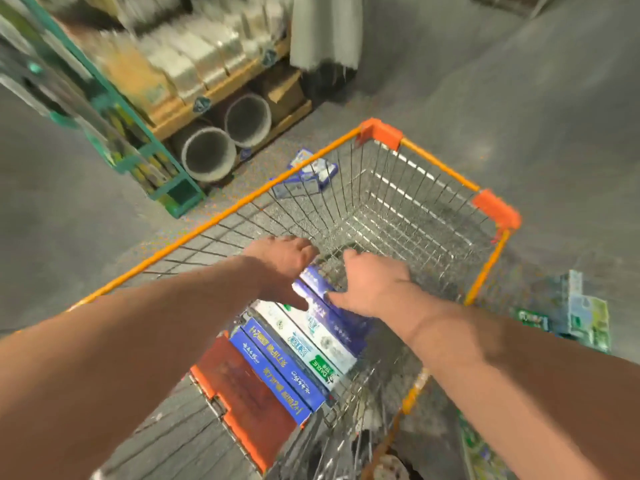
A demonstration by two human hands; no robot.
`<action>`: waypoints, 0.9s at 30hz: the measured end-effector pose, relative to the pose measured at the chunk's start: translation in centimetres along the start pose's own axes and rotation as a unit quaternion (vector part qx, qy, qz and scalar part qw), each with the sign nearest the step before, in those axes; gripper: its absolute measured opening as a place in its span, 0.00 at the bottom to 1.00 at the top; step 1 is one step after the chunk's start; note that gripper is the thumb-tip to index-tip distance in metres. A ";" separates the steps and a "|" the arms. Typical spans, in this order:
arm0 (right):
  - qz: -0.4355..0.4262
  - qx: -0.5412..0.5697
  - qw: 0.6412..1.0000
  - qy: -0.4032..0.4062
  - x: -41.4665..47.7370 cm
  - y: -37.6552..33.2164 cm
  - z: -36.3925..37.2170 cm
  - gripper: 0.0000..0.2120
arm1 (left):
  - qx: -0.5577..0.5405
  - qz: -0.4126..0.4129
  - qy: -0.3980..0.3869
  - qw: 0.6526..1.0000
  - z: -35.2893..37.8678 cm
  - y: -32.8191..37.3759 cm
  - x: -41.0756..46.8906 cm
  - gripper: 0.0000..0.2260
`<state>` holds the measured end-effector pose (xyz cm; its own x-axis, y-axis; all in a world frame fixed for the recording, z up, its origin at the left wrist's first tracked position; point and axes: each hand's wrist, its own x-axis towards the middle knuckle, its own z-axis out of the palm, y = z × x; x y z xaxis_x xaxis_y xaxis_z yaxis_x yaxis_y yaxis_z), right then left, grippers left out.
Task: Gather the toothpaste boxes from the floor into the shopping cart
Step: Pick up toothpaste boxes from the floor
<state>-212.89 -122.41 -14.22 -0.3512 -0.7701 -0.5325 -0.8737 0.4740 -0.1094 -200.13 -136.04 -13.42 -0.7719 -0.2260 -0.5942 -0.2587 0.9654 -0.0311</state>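
Note:
A wire shopping cart [440,168] with an orange rim stands in front of me. Several toothpaste boxes [277,362] lie side by side in its near end, blue ones and white ones. Both my hands reach into the basket over a purple-blue box [320,289]. My left hand [282,263] grips its far end from the left. My right hand [372,285] holds it from the right, thumb along the box. More toothpaste boxes [306,176] lie on the floor beyond the cart's left side, and green-white ones [581,311] lie on the floor at the right.
A green-framed shelf [114,109] with packaged goods stands at the left. Two grey pipes [225,140] lie under a wooden shelf. A white column base [325,32] stands at the back. The grey floor [519,81] stretches to the right.

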 end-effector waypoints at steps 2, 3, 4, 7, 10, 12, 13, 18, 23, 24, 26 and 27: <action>-0.012 -0.007 0.999 0.037 -3.1 0.2 -3.0 0.37 | -0.002 -0.022 0.027 0.999 -3.3 0.6 -3.4 0.48; -0.013 -0.012 0.998 0.054 -4.9 0.3 -4.3 0.37 | 0.001 -0.029 0.042 0.999 -4.9 1.0 -5.3 0.48; -0.015 -0.016 0.997 0.070 -6.8 0.4 -5.7 0.37 | 0.003 -0.034 0.055 0.998 -6.3 1.6 -7.1 0.48; -0.002 -0.016 0.993 0.114 -13.2 0.3 -8.7 0.37 | 0.018 -0.046 0.095 0.994 -9.8 3.9 -13.2 0.46; 0.020 -0.011 0.988 0.152 -20.9 -0.3 -10.4 0.37 | 0.033 -0.036 0.149 0.988 -12.5 6.9 -19.4 0.45; 0.029 -0.014 0.984 0.174 -26.1 -0.9 -10.7 0.37 | 0.040 -0.019 0.186 0.982 -13.8 9.3 -23.3 0.45; 0.029 -0.019 0.982 0.184 -28.6 -1.2 -10.8 0.37 | 0.043 -0.011 0.200 0.979 -14.2 10.6 -25.0 0.45; 0.053 -0.016 0.972 0.229 -39.1 -1.0 -10.2 0.35 | 0.071 0.030 0.237 0.968 -16.1 17.3 -30.7 0.45; 0.090 -0.017 0.962 0.257 -48.2 3.1 -9.7 0.36 | 0.080 0.061 0.266 0.959 -17.4 25.5 -32.3 0.41; 0.096 -0.014 0.961 0.258 -49.8 4.3 -9.4 0.36 | 0.081 0.070 0.267 0.958 -17.6 27.4 -32.4 0.40; 0.119 -0.004 0.960 0.252 -52.5 7.0 -8.7 0.39 | 0.087 0.089 0.265 0.956 -18.0 30.8 -32.2 0.40; 0.131 0.003 0.960 0.248 -53.7 8.5 -8.2 0.40 | 0.087 0.096 0.262 0.956 -18.2 32.5 -32.0 0.40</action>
<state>-204.20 -80.53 20.32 -0.6769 -0.7319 -0.0779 -0.7320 0.6805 -0.0323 -194.41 -99.82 19.18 -0.9923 -0.0316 -0.1196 -0.0169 0.9924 -0.1215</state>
